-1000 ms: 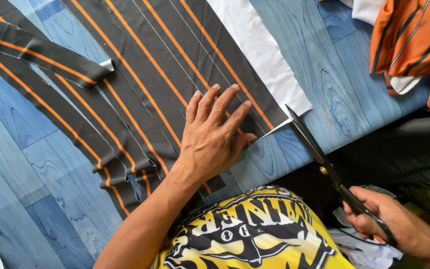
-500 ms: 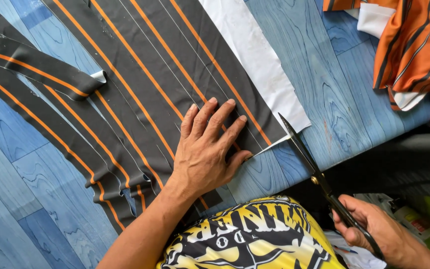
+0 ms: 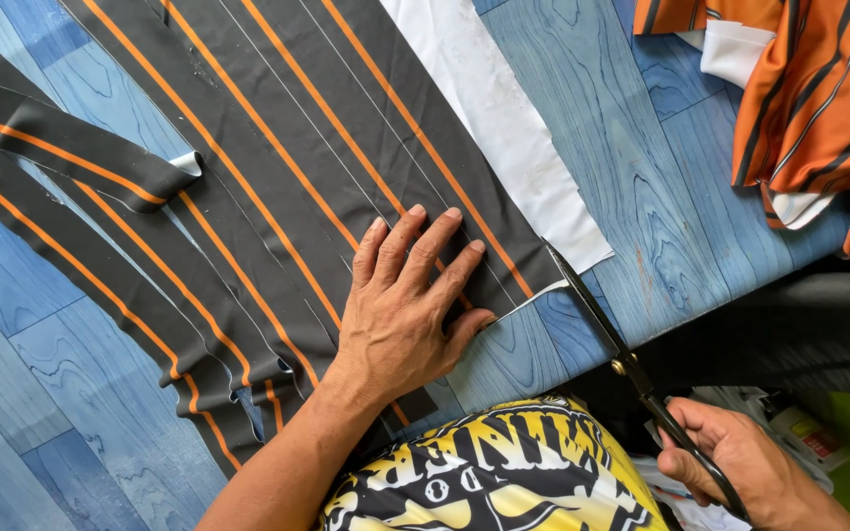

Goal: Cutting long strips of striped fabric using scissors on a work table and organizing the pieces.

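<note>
Tailoring workshop, cutting table [image 3: 641,147] (blue), striped fabric [image 3: 277,128]

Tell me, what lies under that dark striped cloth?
Under the dark striped cloth a white layer shows along its right edge, both lying on the blue wood-grain table. The left hand presses on top; how far the white layer runs underneath is hidden.

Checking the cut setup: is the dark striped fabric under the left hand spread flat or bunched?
Spread flat. The dark orange-striped fabric lies smooth on the blue table, stripes straight, with the left hand pressing it open-palmed.

The right hand [image 3: 740,467] hid the scissors' [image 3: 622,364] handles, and the orange striped cloth [image 3: 819,108] ran off the picture's right edge.
</note>
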